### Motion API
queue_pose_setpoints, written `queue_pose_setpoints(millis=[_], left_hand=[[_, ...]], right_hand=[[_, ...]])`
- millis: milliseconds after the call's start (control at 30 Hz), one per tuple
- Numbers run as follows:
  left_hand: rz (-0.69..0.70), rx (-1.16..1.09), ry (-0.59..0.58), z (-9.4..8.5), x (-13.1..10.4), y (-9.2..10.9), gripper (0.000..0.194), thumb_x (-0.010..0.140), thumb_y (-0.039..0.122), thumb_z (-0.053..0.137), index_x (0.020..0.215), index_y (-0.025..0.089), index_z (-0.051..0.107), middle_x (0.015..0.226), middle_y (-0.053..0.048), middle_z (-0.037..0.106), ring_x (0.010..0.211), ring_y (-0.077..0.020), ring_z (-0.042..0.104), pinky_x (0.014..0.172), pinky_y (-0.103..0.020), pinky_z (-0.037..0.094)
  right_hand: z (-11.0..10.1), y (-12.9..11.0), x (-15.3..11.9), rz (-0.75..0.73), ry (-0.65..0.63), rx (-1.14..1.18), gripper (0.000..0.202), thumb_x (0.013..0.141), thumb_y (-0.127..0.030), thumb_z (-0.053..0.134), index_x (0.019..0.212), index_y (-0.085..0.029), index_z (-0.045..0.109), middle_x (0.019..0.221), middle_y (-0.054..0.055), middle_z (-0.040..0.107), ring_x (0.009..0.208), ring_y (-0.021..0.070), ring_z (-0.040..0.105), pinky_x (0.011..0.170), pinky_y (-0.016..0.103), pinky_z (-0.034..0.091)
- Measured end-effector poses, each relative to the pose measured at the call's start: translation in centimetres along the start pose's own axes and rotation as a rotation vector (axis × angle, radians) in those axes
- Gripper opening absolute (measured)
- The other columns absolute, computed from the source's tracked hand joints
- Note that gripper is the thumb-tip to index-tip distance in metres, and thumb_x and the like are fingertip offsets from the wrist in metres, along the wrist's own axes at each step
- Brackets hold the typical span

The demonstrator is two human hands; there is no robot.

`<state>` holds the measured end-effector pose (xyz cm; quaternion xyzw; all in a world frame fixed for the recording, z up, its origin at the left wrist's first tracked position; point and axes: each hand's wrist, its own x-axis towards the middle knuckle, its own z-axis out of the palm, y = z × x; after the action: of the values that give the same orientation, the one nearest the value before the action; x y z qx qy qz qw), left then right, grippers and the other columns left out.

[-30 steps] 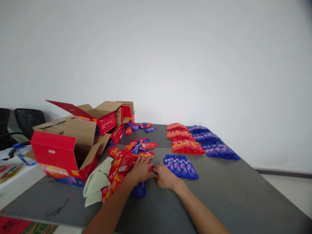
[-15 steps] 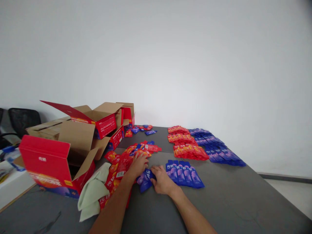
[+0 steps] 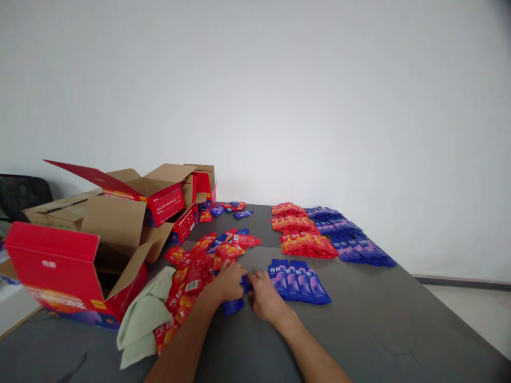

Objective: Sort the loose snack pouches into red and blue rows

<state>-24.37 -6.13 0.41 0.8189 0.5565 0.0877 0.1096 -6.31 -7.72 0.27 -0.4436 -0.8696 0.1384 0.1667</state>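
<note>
The left hand (image 3: pixel 230 282) now covers most of the blue packet (image 3: pixel 233 307) that lay plainly visible between the hands half a second ago, well in from the table's (image 3: pixel 359 324) right edge. The right hand (image 3: pixel 265 297) curls its fingers at the packet's right side. Fingertips are hidden, so I cannot tell whether either grips. The table's near edge is cut off.

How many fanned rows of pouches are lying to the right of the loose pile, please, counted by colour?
Red rows: 3
Blue rows: 4, with the nearest row included
Total: 7
</note>
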Motion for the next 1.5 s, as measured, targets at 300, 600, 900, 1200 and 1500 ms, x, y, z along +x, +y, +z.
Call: queue_pose_setpoints(millis=[300,600,900,1200,1500], left_hand=[[-0.03,0.0,0.088,0.4,0.9,0.8,0.03,0.064,0.013,0.055,0.089,0.021,0.069,0.104,-0.01,0.062,0.104,-0.0287,0.052,0.092,-0.042,0.039],[-0.047,-0.083,0.126,-0.1,1.2,1.1,0.03,0.069,0.012,0.05,0.089,0.022,0.07,0.108,-0.008,0.063,0.108,-0.0271,0.05,0.094,-0.042,0.037],[-0.112,0.026,0.094,-0.4,0.6,1.1,0.03,0.06,0.013,0.055,0.085,0.022,0.068,0.097,-0.009,0.066,0.103,-0.0321,0.052,0.09,-0.048,0.036],[-0.051,-0.572,0.483,-2.0,1.2,2.3,0.007,0.078,0.023,0.053,0.081,0.02,0.058,0.083,-0.002,0.063,0.084,-0.0185,0.058,0.079,-0.031,0.044],[-0.179,-1.074,0.716,-1.7,1.7,2.2,0.026,0.07,0.035,0.069,0.085,0.018,0.056,0.075,0.002,0.06,0.07,-0.0138,0.058,0.066,-0.024,0.044]], right_hand=[[-0.1,-0.4,-0.1,0.079,0.027,0.086,0.043,0.074,-0.008,0.056,0.116,-0.015,0.058,0.113,0.012,0.054,0.104,0.0227,0.052,0.092,0.028,0.04],[-0.1,0.3,0.0,0.152,0.062,0.087,0.029,0.08,-0.022,0.06,0.108,-0.015,0.063,0.104,0.013,0.061,0.103,0.0252,0.055,0.091,0.031,0.041],[0.5,0.5,-0.2,0.14,0.085,0.072,0.028,0.075,-0.022,0.064,0.102,-0.014,0.064,0.106,0.015,0.059,0.104,0.0271,0.054,0.092,0.033,0.042],[-1.1,-0.1,1.3,0.233,0.395,0.631,0.024,0.086,-0.031,0.052,0.106,-0.019,0.057,0.079,0.002,0.061,0.073,0.0174,0.059,0.07,0.027,0.046],[-1.7,-0.2,1.0,0.181,0.329,0.778,0.036,0.082,-0.045,0.056,0.061,-0.021,0.04,0.057,-0.007,0.035,0.055,0.0092,0.033,0.051,0.021,0.026]])
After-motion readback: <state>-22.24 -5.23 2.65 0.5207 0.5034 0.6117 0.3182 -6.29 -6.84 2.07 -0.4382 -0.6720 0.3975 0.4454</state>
